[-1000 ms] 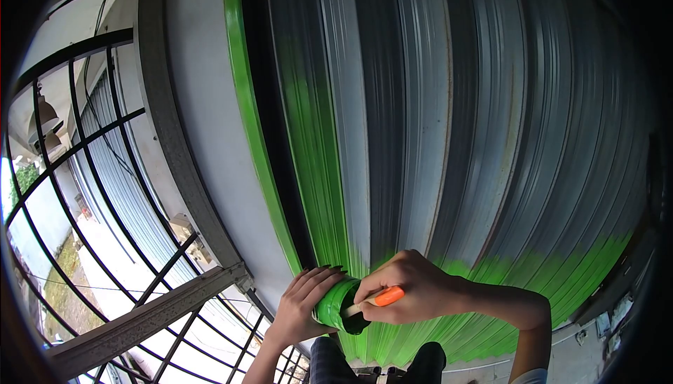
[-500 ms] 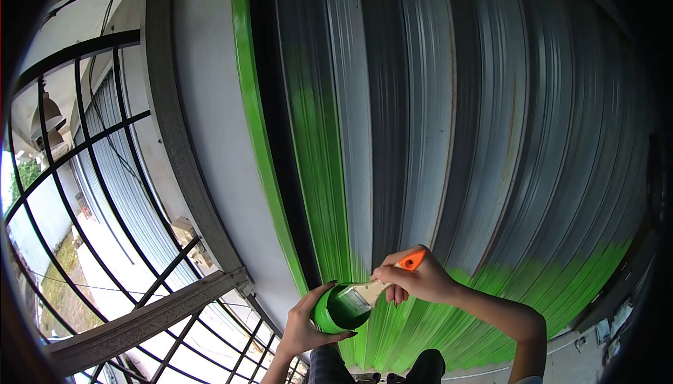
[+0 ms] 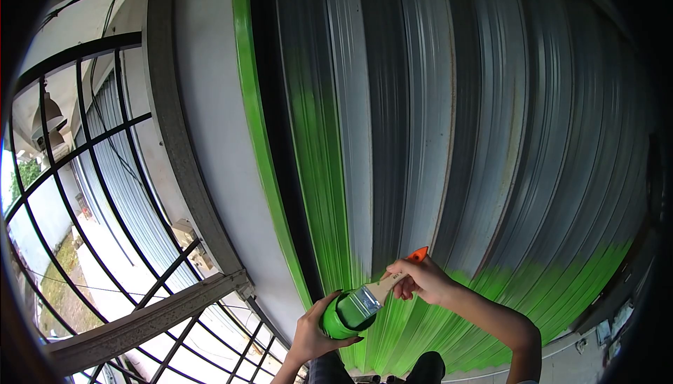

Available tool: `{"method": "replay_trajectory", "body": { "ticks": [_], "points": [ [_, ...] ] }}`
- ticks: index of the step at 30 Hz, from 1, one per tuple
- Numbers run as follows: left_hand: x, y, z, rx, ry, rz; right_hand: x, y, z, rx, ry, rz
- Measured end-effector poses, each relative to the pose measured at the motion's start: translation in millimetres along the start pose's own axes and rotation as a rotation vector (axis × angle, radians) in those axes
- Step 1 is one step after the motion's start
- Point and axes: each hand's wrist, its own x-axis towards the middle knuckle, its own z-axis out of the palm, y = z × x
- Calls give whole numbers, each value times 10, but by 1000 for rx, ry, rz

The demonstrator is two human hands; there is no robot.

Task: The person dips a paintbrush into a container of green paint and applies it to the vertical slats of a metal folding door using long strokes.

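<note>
My left hand (image 3: 313, 335) is wrapped round a can of green paint (image 3: 339, 322), tilted with its mouth toward the right. A flat paintbrush (image 3: 382, 288) with a pale wooden handle and an orange tip is gripped in my right hand (image 3: 423, 280). The brush's metal band lies at the can's mouth, and its bristles are over or inside the opening; the paint hides their ends. Behind both hands stands a corrugated metal panel (image 3: 424, 139), grey above, with green along its lower part and up one left-hand strip.
A green edge strip (image 3: 263, 153) runs down beside a white wall (image 3: 210, 118). At the left is a window with black bars (image 3: 91, 146) and a grey frame (image 3: 175, 132). My knees show at the bottom, and some items lie at the lower right.
My right hand has shifted slightly right, and more of the brush's metal band shows at the can's mouth. My left hand and the can have moved slightly right and down.
</note>
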Motion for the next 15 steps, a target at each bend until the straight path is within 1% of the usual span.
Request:
{"method": "replay_trajectory", "body": {
  "ticks": [3,6,9,12,15],
  "points": [
    [-15,0,16,7,10,12,3,37,-35,-40,-29,-62],
    [-31,-28,15,-10,48,-17,-123,-24,-5,-177,-65,-226],
    [-69,-71,25,-10,87,-63,-338,22,115,-505,-19,-577],
    [-87,-14,68,-24,125,-64,-444,80,272,-926,-21,-1025],
    [-97,42,79,-32,124,-103,-465,132,318,-1266,-64,-1237]
  ]
}}
